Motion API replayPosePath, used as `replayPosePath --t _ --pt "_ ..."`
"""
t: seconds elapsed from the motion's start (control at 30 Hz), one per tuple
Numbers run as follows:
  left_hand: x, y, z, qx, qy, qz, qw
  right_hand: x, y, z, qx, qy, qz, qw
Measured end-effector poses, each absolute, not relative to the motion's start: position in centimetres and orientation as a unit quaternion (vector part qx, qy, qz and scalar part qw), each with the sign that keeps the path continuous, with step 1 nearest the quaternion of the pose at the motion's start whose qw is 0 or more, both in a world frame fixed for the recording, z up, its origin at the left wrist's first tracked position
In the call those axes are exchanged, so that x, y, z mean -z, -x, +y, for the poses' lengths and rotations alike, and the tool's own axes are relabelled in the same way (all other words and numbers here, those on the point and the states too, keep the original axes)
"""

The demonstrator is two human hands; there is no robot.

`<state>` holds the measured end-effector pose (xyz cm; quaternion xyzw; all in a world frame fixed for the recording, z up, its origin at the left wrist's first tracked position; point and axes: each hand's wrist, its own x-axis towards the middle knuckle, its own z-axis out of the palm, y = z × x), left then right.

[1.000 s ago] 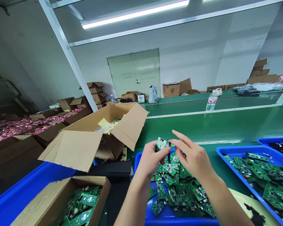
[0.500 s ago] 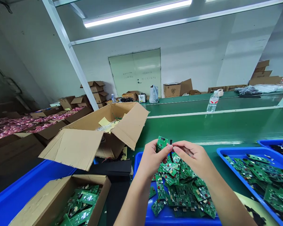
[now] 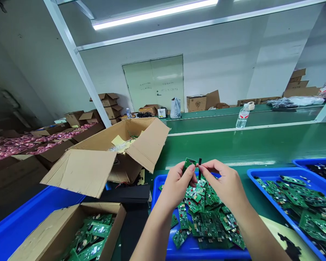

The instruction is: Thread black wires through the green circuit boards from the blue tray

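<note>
Between thumb and fingers, my left hand (image 3: 179, 181) grips a small green circuit board (image 3: 189, 163), its top end sticking up. Close beside it, my right hand (image 3: 220, 177) pinches a narrow black strip (image 3: 200, 168), held upright near the board's right edge. Whether strip and board touch, I cannot tell. Both hands are above a blue tray (image 3: 176, 254) heaped with green circuit boards (image 3: 206, 221); my forearms hide parts of the tray.
Another blue tray (image 3: 250, 174) of boards stands right, past a yellowish sheet (image 3: 274, 232) with black pieces. On the left are a small carton (image 3: 51, 232) of boards and a large open carton (image 3: 84, 166). A water bottle (image 3: 242, 116) stands farther back.
The board in my left hand has tilted and shows less of its face. The black strip has shifted slightly right and up with my right hand. The view has moved a little.
</note>
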<state>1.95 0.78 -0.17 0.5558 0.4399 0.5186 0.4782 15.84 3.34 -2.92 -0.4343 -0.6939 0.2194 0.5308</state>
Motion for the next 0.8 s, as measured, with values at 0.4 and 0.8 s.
replayPosePath --t 0.4,0.8 --pt "-0.4 -1.2 0.3 -0.489 -0.556 0.473 0.478 1.7 -18.1 2.1 -0.064 0.354 -0.822 0.442" --pt "0.0 -2.7 0.1 -0.447 -0.579 0.442 0.519 1.8 -17.5 2.2 0.018 0.344 -0.841 0.416"
